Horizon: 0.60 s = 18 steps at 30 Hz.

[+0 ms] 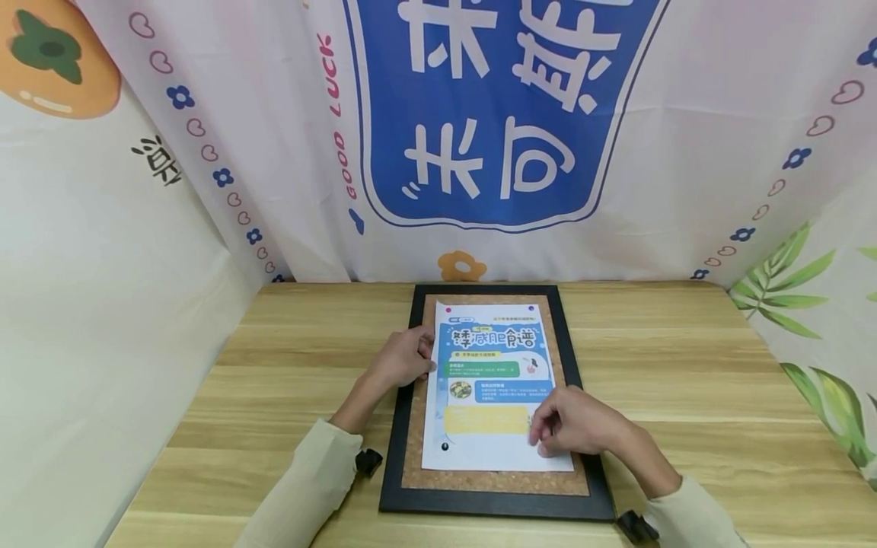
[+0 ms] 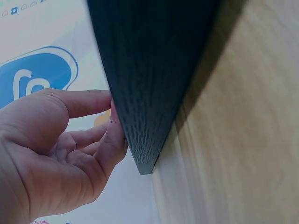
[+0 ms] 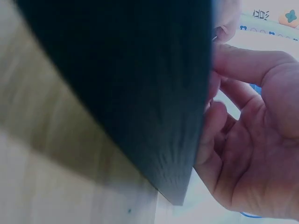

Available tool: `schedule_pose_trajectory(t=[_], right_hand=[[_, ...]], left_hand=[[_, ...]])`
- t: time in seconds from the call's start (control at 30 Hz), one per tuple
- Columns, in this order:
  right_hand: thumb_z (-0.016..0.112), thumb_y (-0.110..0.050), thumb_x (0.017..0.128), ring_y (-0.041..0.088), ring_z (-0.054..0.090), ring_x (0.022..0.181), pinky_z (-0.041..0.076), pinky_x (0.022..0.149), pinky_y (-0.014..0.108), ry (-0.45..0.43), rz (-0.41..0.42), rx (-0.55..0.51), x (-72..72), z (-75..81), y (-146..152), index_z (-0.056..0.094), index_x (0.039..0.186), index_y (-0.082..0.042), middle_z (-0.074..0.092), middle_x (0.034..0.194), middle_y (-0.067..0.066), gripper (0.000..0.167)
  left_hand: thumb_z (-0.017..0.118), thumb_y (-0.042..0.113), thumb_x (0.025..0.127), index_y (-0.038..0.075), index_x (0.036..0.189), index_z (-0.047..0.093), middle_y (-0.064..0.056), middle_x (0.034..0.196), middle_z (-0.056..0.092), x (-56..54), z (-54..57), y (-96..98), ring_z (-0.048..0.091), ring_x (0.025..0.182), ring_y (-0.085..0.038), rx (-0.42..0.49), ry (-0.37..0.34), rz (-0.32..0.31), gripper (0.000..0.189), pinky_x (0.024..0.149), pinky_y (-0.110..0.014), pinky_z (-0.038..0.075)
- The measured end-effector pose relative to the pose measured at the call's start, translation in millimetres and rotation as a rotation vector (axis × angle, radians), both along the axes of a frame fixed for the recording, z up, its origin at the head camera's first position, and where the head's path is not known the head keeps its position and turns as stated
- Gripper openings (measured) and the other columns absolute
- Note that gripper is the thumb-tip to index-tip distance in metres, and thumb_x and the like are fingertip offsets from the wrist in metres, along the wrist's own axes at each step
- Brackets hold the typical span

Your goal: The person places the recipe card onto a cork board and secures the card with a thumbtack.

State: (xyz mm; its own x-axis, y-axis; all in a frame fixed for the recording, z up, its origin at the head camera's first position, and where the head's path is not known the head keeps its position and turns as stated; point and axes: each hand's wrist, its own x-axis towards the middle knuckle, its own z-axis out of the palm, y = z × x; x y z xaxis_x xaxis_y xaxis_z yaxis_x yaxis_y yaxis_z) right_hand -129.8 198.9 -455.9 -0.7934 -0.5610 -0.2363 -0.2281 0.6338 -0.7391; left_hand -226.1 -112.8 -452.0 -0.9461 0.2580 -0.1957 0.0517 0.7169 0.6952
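Note:
A printed sheet of paper (image 1: 489, 449) lies on a cork board (image 1: 493, 481) with a black frame (image 1: 493, 504). A pink pushpin (image 1: 448, 310) and a purple pushpin (image 1: 530, 308) sit at its top corners, and a black pushpin (image 1: 445, 447) near its lower left. My left hand (image 1: 406, 356) rests at the sheet's left edge, its fingers loosely bent. Over the lower right part of the sheet, my right hand (image 1: 578, 422) has bent fingers, thumb close to the index finger. Whether something small sits between them cannot be made out; the frame hides the fingertips in both wrist views.
The board lies on a wooden table (image 1: 294, 365), its far edge near a printed curtain (image 1: 294, 152). Black straps (image 1: 368, 461) show at both wrists. Wood surface extends on either side of the board.

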Motion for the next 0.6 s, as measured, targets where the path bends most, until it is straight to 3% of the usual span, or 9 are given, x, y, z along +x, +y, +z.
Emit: schedule_pose_trajectory(t=[0.33, 0.6], right_hand=[[0.087, -0.001, 0.081, 0.009, 0.059, 0.067, 0.047, 0.059, 0.021, -0.025, -0.014, 0.021, 0.1, -0.1, -2.8, 0.081, 0.08, -0.021, 0.069, 0.072, -0.008, 0.021], [0.086, -0.002, 0.084, 0.006, 0.058, 0.068, 0.048, 0.062, 0.02, -0.022, 0.024, -0.001, -1.0, 0.4, 0.1, 0.08, 0.083, -0.02, 0.067, 0.074, -0.009, 0.019]], left_hand=[[0.077, -0.002, 0.095, 0.0, 0.14, 0.062, -0.009, 0.096, 0.069, -1.7, -2.2, -2.1, 0.069, 0.067, -0.017, -0.014, -0.001, 0.001, 0.048, 0.06, -0.025, 0.055], [0.077, -0.003, 0.094, -0.001, 0.138, 0.062, -0.01, 0.096, 0.069, -2.3, -0.9, -1.4, 0.069, 0.066, -0.017, 0.01, 0.002, -0.012, 0.046, 0.059, -0.026, 0.057]])
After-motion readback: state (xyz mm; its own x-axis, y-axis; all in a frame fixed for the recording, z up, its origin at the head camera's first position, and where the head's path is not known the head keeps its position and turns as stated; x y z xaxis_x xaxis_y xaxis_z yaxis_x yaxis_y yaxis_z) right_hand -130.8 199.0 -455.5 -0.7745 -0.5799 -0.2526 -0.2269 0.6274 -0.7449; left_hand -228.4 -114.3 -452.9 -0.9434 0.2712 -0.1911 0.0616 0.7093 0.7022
